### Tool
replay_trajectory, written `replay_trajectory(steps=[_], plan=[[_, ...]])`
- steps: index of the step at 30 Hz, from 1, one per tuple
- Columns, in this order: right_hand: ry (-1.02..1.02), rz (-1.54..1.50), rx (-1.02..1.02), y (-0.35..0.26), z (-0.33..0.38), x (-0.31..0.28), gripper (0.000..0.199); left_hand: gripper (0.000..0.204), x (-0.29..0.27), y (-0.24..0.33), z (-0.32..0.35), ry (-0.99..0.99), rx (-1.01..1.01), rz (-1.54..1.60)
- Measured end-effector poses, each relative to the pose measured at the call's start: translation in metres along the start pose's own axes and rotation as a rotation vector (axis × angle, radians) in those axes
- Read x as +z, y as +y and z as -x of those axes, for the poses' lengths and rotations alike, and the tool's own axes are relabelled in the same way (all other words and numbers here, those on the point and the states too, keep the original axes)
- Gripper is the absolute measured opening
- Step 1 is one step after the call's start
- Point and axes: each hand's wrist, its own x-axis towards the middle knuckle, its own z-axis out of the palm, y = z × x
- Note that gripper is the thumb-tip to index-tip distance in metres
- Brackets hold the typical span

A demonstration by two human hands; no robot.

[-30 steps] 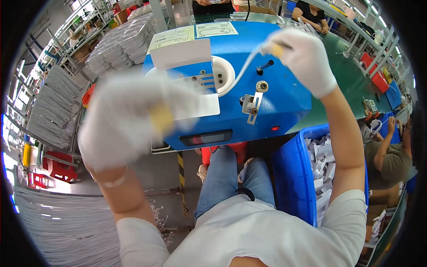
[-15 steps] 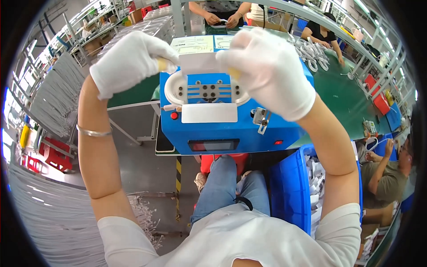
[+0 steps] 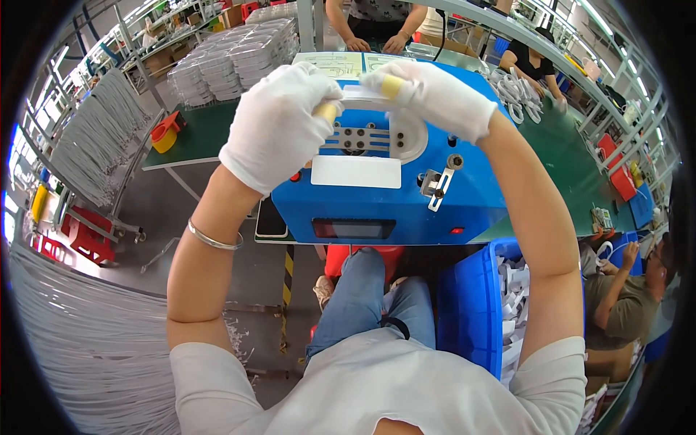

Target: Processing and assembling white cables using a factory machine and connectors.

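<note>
My left hand (image 3: 283,123), in a white glove with a yellow fingertip cover, is closed over the left side of a blue machine (image 3: 391,217). My right hand (image 3: 435,98), gloved likewise, pinches one end of a white strip (image 3: 355,94) that stretches between both hands. The strip's left end is hidden behind my left fingers. Under the hands, a looped white cable (image 3: 417,138) lies around a slotted metal holder (image 3: 355,139); my left hand covers its left side. A white rectangular plate (image 3: 355,172) sits in front of the holder.
A metal bracket (image 3: 436,185) stands on the machine's right. Beside my right leg is a blue bin (image 3: 471,312) of white pieces. Stacked clear trays (image 3: 235,61) and a yellow-and-red tape dispenser (image 3: 167,134) are at left. Bundled white cables (image 3: 516,94) lie at right. Co-workers sit opposite and at right.
My hands have come closer together, the left moving right and nearer. The white strip now shows as a narrow band. The view has shifted slightly; the co-worker opposite has lowered both hands.
</note>
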Motion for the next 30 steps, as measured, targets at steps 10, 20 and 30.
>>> replay_trajectory(steps=[10, 20, 30], plan=[[0.160, -0.336, 0.031, -0.029, 0.010, 0.023, 0.013, 0.024, 0.003, -0.005, -0.001, 0.051, -0.036, -0.081], [0.268, -0.134, -0.266, -0.028, 0.011, 0.020, 0.013, 0.023, 0.004, -0.009, -0.001, -0.153, -0.155, 0.190], [0.383, 0.339, -0.483, -0.036, 0.016, 0.022, 0.008, 0.016, 0.003, -0.006, -0.001, -0.084, -0.070, 0.082]])
